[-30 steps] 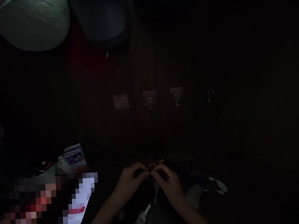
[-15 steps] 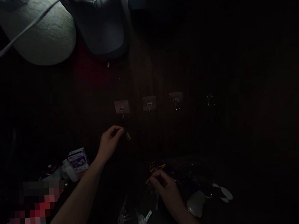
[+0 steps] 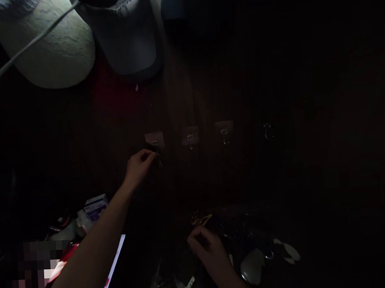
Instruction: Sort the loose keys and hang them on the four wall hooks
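Note:
My left hand (image 3: pixel 138 167) is raised to the leftmost wall hook (image 3: pixel 155 143). Its thumb and forefinger pinch a small dangling key-like piece (image 3: pixel 160 162), right at the lower end of that hook; in this dark I cannot tell whether the two touch. Lower down, my right hand (image 3: pixel 207 245) is closed with its fingertips together, and what they hold, if anything, is hidden. Just beyond it lies a yellow-edged trinket (image 3: pixel 203 219). Silvery keys (image 3: pixel 185 287) and more keys (image 3: pixel 158 286) lie to its left, and a pale rounded object (image 3: pixel 253 266) to its right.
More hooks run rightward along the dark wall: a second (image 3: pixel 190 138), a third (image 3: pixel 224 133) and a fourth (image 3: pixel 268 130). A pale cap (image 3: pixel 55 52) and a grey cap (image 3: pixel 129 40) hang above, crossed by a cord (image 3: pixel 29 45). At left stands a small box (image 3: pixel 95 209).
My left hand has risen, bringing the dangling piece up to the leftmost hook. My right hand has stayed low and shifted slightly. A bright-edged flat object now shows beside my left forearm.

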Tool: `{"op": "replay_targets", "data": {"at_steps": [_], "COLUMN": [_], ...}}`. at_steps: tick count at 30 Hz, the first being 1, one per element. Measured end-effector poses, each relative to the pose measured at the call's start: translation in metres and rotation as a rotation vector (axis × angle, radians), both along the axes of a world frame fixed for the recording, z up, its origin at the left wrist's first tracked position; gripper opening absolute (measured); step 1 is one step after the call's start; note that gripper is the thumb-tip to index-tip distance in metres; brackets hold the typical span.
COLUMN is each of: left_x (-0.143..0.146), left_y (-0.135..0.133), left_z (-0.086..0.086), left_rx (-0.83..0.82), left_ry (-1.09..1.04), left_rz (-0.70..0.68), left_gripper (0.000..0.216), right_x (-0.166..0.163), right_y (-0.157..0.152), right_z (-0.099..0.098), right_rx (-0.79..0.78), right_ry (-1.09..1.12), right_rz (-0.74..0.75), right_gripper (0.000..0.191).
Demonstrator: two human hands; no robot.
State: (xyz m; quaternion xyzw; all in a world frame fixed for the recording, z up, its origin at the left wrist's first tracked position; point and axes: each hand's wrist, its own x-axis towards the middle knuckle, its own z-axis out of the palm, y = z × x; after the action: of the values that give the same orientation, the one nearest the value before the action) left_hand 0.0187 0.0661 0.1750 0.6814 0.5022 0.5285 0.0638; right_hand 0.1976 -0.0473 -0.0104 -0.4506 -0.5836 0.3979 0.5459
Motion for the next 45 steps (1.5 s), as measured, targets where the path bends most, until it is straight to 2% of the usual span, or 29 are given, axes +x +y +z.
{"op": "replay_targets", "data": {"at_steps": [6, 10, 22, 26, 33, 45], "left_x": [-0.001, -0.005, -0.007, -0.015, -0.034, -0.043], "left_y": [0.003, 0.008, 0.008, 0.009, 0.005, -0.040], "left_z": [-0.002, -0.006, -0.002, -0.008, -0.038, -0.120], "left_rx": [-0.124, -0.131, 0.007, -0.002, -0.073, -0.293], "left_ry": [-0.094, -0.105, 0.235, 0.261, 0.237, 0.221], "left_rz": [-0.055, -0.041, 0.251, 0.194, 0.143, 0.018], "left_gripper": [0.028, 0.029, 0.025, 0.026, 0.026, 0.028], "right_x": [0.001, 0.000, 0.001, 0.002, 0.003, 0.000], "right_y": [0.003, 0.003, 0.004, 0.005, 0.008, 0.013], "right_z": [-0.005, -0.006, -0.005, -0.003, -0.006, -0.023], "right_rx": [-0.005, -0.017, -0.019, -0.003, 0.016, 0.035], "right_ry": [-0.011, -0.013, -0.034, -0.054, -0.055, -0.189], "right_rz": [0.014, 0.019, 0.013, 0.001, -0.008, -0.014], "right_gripper": [0.020, 0.019, 0.019, 0.021, 0.024, 0.022]}}
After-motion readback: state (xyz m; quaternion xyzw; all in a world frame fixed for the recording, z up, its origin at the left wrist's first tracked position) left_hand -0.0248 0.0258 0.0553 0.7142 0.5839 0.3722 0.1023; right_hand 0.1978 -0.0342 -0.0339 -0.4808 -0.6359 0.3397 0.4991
